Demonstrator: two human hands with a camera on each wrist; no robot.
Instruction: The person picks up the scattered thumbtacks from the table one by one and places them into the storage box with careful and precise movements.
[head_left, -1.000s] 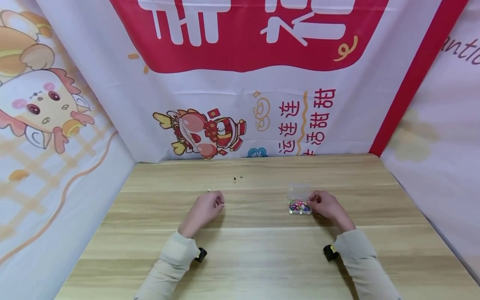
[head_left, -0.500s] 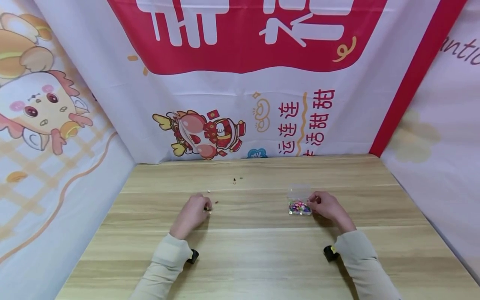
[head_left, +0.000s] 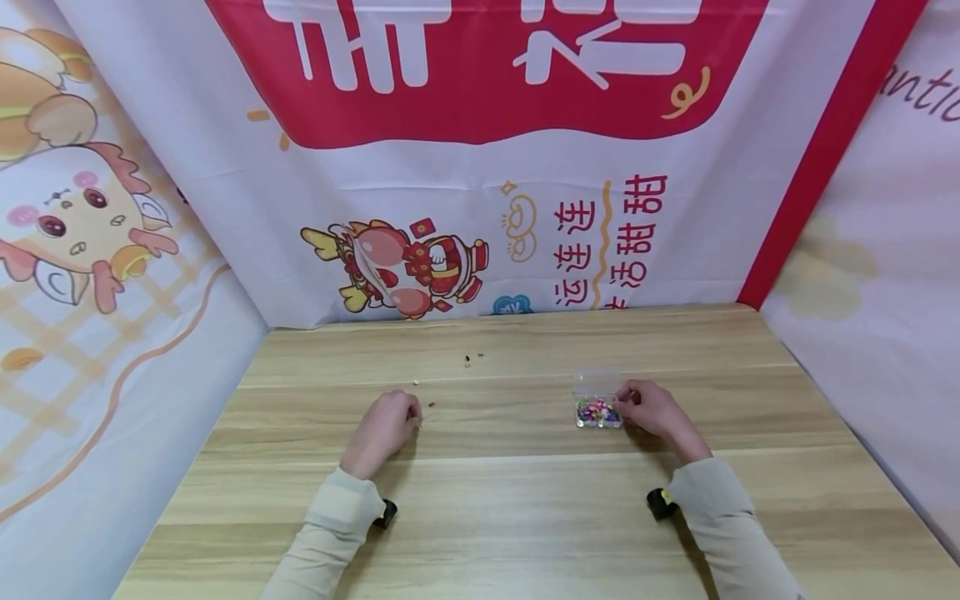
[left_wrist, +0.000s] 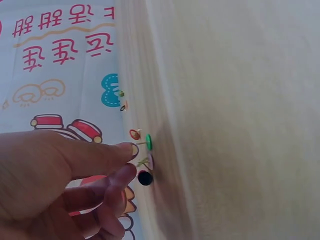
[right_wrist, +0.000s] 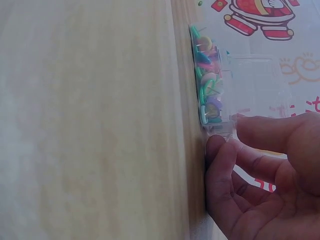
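Note:
My left hand (head_left: 381, 429) is low over the left part of the table. In the left wrist view its thumb and index fingertip stand slightly apart, right at a few small thumbtacks. A green thumbtack (left_wrist: 149, 142) has its pin toward the thumb, and a black thumbtack (left_wrist: 145, 177) sits just below the index fingertip. A red tack (head_left: 431, 404) lies beyond the fingers. My right hand (head_left: 651, 407) pinches the near corner of a clear plastic box (head_left: 598, 423), its lid raised. Colourful thumbtacks (right_wrist: 210, 85) fill the box.
Farther back on the wooden table (head_left: 525, 500) lie a white bit (head_left: 416, 382), a black one (head_left: 467, 358) and a small greenish one (head_left: 481, 355). Printed cloth (head_left: 487, 167) hangs along the back edge, with more cloth on both sides.
My left hand has shifted left and slightly toward me, uncovering the red tack. A dark thing seen at its fingertips half a second ago no longer shows in the head view. My right hand stays at the box.

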